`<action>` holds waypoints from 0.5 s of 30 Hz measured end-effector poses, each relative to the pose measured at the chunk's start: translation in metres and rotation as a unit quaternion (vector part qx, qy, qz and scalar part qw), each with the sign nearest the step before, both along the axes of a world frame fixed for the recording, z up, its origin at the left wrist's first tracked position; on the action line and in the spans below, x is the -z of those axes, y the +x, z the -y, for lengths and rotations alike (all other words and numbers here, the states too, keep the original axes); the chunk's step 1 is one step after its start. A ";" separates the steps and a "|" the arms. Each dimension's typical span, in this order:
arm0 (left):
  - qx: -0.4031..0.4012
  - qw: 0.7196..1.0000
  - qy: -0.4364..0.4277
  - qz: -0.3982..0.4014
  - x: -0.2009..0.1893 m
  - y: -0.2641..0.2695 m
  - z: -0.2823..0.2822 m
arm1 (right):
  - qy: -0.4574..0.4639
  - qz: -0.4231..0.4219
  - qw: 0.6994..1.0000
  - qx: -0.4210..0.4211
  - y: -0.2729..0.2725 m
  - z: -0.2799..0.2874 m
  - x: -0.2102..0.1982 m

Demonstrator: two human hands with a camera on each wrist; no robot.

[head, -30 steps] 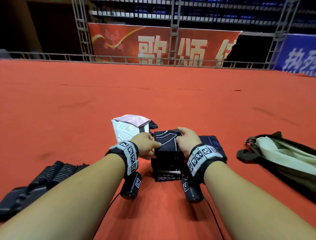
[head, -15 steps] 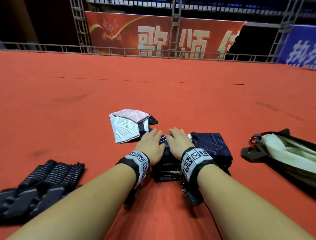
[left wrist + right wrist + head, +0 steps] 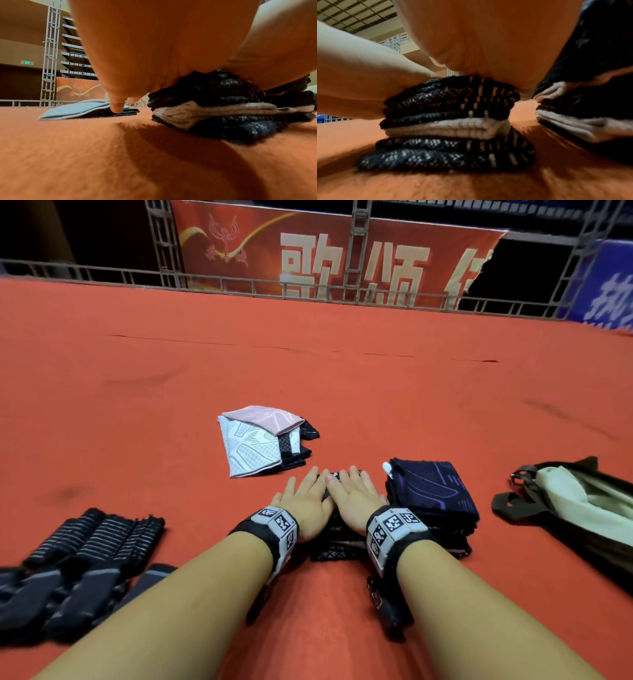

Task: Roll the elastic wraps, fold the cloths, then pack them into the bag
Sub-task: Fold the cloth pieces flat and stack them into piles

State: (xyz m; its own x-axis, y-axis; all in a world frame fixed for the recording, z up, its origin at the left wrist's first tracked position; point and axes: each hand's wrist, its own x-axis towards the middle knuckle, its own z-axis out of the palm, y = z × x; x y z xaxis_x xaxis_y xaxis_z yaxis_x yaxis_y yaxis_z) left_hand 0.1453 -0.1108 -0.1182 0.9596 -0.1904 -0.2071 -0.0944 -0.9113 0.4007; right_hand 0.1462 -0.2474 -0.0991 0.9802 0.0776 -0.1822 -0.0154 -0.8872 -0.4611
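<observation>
Nearest, at 8 o'clock, the rolled elastic wraps (image 3: 85, 556) lie in a row on the red floor (image 3: 342, 378), well apart from the hands. At centre, the left hand (image 3: 305, 501) and right hand (image 3: 356, 501) lie flat side by side on the folded dark cloth stack (image 3: 337, 544), fingers straight and slightly spread, palms pressing down; nothing is pinched. The wrist views show the stack as several dark knit layers with one white layer between them, squashed under both palms.

Just beside the right hand, at 3 o'clock, sits a second folded stack (image 3: 431, 494) of navy cloths, touching or nearly touching the pressed one. Further out at 3 o'clock lies the bag (image 3: 565, 508), its pale lining showing; its long axis runs from 11 to 5 o'clock. The right hand is the nearer to it, so carrying stacks there probably falls to that side, across bare floor between.

Beyond the fingertips, at 11 o'clock, a loose pile of white, pink and dark cloths (image 3: 260, 443) seems not yet neatly folded. Open floor surrounds it up to the railing (image 3: 239, 285).
</observation>
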 end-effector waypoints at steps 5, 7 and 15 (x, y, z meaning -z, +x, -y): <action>-0.002 1.000 -0.019 -0.011 0.005 0.004 -0.001 | -0.022 -0.016 1.000 0.002 0.003 -0.001 0.001; 0.001 1.000 -0.023 -0.019 0.007 0.006 -0.003 | -0.025 -0.020 0.999 0.004 0.002 -0.002 0.000; 0.072 0.997 -0.029 0.004 -0.009 0.002 -0.014 | -0.047 -0.030 0.998 0.020 0.002 -0.005 -0.005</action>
